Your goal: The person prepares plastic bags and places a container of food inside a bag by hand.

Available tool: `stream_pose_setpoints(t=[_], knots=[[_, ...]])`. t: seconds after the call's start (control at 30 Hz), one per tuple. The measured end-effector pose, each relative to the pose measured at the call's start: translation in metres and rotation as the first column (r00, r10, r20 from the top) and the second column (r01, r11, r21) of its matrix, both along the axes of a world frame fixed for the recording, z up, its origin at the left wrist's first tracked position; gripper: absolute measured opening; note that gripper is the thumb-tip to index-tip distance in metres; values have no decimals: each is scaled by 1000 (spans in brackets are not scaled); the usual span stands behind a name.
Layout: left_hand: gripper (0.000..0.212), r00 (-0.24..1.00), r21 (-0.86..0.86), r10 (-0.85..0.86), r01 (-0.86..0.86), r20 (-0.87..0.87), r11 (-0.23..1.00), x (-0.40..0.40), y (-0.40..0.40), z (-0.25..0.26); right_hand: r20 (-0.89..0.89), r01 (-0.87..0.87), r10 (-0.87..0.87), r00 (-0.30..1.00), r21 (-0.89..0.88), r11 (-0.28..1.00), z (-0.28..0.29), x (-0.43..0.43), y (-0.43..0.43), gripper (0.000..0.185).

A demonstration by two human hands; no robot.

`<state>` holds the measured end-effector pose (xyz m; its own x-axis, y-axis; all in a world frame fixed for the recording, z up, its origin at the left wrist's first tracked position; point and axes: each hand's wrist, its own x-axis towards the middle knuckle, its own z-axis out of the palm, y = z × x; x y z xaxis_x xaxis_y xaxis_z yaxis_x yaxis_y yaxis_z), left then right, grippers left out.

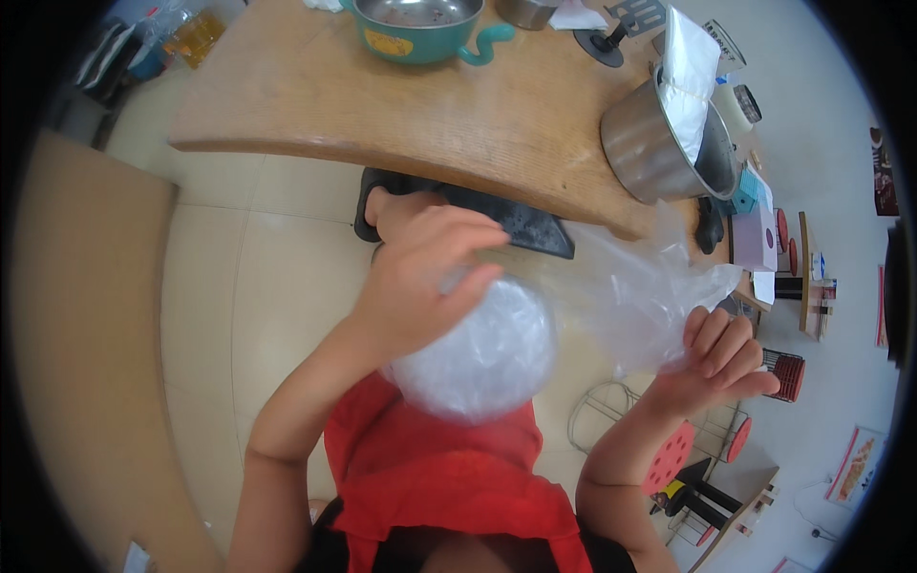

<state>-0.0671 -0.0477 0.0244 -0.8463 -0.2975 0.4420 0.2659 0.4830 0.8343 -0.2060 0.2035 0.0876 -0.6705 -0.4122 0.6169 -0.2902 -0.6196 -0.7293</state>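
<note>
A rounded bundle of clear plastic film or bags (487, 351) sits above my lap, against the red apron (458, 476). Over its upper left side lies my left hand (430, 276), fingers apart and slightly blurred; the thumb overlaps the bundle, and whether the palm touches it is hidden. To the right, my right hand (723, 351) has its fingers curled on the edge of a thin, crumpled clear plastic sheet or bag (630, 308). The sheet spreads from that hand toward the bundle, and the join between them is too faint to make out.
A wooden table (466, 114) stands in front of me. On it are a green-handled metal bowl (423, 36), a tilted steel pot (637, 143) holding a white plastic packet (688, 86), and a slotted spatula (637, 14). Red-seated stools (670, 458) stand at right. A brown panel (100, 344) rises at left.
</note>
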Motion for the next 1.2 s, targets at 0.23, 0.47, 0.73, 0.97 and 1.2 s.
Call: stream_pose_setpoints(t=[0.23, 0.47, 0.73, 0.97, 1.2], knots=[[16, 987, -147, -151, 142, -52, 979, -36, 44, 1, 185, -71, 109, 977, -200, 977, 4, 21, -26, 63], [13, 973, -69, 141, -156, -185, 985, -32, 34, 15, 466, 62, 104, 879, -326, 943, 1, 5, -12, 55], [10, 897, -82, 389, -413, -211, 907, 7, -33, 4, 437, 339, -237, 868, -173, 925, 5, -18, 45, 52], [18, 932, -609, -44, -199, -360, 767, 23, -14, 42, -761, 680, -329, 560, 194, 707, 23, 34, -29, 45], [23, 712, -592, -155, -421, -685, 687, 41, 35, 25, -860, 667, 39, 510, 423, 613, 24, 59, -67, 26]])
